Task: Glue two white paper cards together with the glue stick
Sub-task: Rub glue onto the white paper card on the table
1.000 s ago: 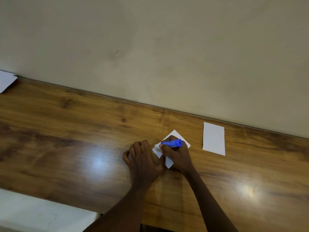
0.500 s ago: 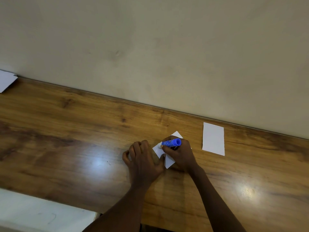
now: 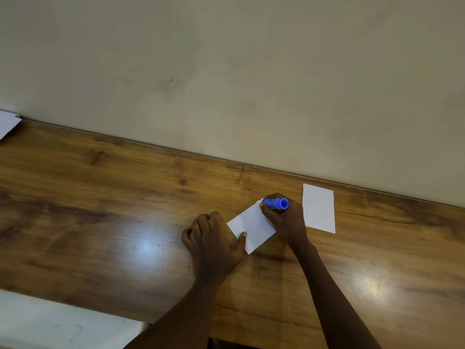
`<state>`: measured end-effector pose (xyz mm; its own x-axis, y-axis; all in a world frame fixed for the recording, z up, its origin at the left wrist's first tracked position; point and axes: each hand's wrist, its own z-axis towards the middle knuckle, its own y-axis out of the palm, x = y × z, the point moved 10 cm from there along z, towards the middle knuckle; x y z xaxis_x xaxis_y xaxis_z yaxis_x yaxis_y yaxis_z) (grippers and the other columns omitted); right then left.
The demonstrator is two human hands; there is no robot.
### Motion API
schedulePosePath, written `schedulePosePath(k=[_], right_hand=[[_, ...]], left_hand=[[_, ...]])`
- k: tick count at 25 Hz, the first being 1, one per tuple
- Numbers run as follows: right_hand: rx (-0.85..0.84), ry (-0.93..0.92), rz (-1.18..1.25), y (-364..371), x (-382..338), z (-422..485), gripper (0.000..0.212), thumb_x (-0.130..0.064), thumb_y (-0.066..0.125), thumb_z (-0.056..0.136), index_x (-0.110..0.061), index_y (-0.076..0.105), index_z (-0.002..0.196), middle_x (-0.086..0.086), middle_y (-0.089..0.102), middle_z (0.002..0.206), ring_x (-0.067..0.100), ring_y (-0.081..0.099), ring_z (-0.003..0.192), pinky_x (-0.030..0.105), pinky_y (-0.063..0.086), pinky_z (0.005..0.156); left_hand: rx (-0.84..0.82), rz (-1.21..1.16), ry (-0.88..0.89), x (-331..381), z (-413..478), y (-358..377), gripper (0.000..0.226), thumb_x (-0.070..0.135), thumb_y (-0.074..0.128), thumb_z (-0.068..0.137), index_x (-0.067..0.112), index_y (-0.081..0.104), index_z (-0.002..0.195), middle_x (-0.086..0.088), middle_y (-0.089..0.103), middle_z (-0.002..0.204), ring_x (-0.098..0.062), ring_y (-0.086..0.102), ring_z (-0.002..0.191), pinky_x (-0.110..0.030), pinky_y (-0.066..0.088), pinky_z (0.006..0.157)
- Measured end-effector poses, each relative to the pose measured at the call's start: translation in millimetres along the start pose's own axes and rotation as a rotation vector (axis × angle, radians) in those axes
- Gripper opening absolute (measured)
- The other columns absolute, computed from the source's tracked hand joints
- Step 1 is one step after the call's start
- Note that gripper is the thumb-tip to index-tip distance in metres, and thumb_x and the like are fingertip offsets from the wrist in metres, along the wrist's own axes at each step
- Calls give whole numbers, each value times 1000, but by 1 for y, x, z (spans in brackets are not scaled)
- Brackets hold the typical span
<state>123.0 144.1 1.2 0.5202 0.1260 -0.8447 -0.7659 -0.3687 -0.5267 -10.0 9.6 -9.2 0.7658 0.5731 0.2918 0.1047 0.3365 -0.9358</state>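
Wooden surface (image 3: pixel 120 222) under a pale wall, and the blue glue stick (image 3: pixel 274 203) lies nearly level, long axis left to right, tip on the far corner of the tilted white card (image 3: pixel 251 226). Right hand (image 3: pixel 286 222) grips it. Left hand (image 3: pixel 214 245) has its fingers curled, thumb pinning the card's near edge. Second card (image 3: pixel 318 208) lies flat just right.

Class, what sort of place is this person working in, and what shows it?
Probably an indoor desk or worktop against a wall; home or office is unclear. Clues: the wooden tabletop, the cream wall behind it, a white card, a spare card and a glue stick.
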Motion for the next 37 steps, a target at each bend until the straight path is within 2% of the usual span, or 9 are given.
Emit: schedulePosePath(k=[7, 9, 11, 13, 18, 26, 31, 34, 37], right_hand=[[225, -21, 72, -29, -3, -13, 35, -9, 60, 81, -1, 53, 115, 10, 62, 94, 6, 55, 69, 2, 43, 63], [345, -3, -53, -37, 0, -33, 36, -15, 60, 82, -5, 54, 116, 14, 67, 94, 20, 61, 77, 19, 47, 79], [332, 136, -353, -27, 12, -50, 34, -20, 59, 83, -13, 53, 115, 15, 64, 111, 31, 56, 105, 47, 31, 100], [232, 185, -420, -8, 21, -58, 37, -27, 60, 82, -17, 50, 116, 11, 58, 120, 28, 49, 115, 52, 20, 104], [266, 232, -1, 5, 15, -57, 59, -40, 65, 66, -14, 46, 115, 13, 58, 117, 26, 54, 103, 55, 39, 98], [332, 212, 363, 1, 13, -54, 64, -22, 77, 60, -21, 38, 111, 13, 49, 119, 26, 53, 104, 44, 52, 88], [586, 158, 521, -10, 7, -84, 74, 4, 78, 57, -21, 33, 110, -13, 43, 112, 4, 47, 104, 9, 47, 79], [740, 233, 563, -7, 13, -106, 74, 11, 77, 55, -18, 34, 107, -14, 42, 108, 12, 49, 101, 13, 49, 81], [814, 299, 550, -3, 18, -109, 68, 12, 75, 56, -11, 38, 109, 6, 45, 114, 25, 51, 105, 40, 51, 87]], left_hand=[[1, -3, 4, 1, 0, -2, 61, 58, 56, 60, 12, 49, 99, -12, 61, 95, -30, 57, 89, -45, 42, 80], [-5, -6, -1, 1, 0, 0, 60, 58, 56, 60, 12, 48, 99, -12, 61, 95, -30, 57, 90, -45, 41, 81], [-11, -14, -6, 0, 1, 0, 60, 58, 56, 59, 13, 48, 99, -12, 61, 95, -30, 57, 89, -46, 41, 82], [-9, -22, -2, 1, 0, -1, 61, 57, 57, 59, 13, 47, 99, -13, 60, 94, -31, 57, 89, -46, 41, 82], [-14, -28, -1, 2, 0, -2, 62, 58, 57, 57, 13, 45, 98, -13, 60, 93, -31, 57, 88, -48, 43, 79], [2, -24, 2, 3, 0, -5, 57, 60, 43, 64, 13, 46, 96, -12, 59, 92, -30, 56, 87, -45, 40, 81], [-9, -12, -12, 0, 1, -1, 58, 62, 40, 65, 13, 48, 95, -13, 62, 91, -30, 59, 85, -46, 44, 79], [-21, -32, -13, 1, 1, 1, 57, 58, 53, 60, 13, 47, 94, -13, 63, 90, -30, 59, 83, -48, 44, 78], [-25, -34, -7, 1, 1, 2, 57, 58, 55, 59, 13, 47, 94, -13, 63, 90, -30, 59, 84, -47, 44, 79]])
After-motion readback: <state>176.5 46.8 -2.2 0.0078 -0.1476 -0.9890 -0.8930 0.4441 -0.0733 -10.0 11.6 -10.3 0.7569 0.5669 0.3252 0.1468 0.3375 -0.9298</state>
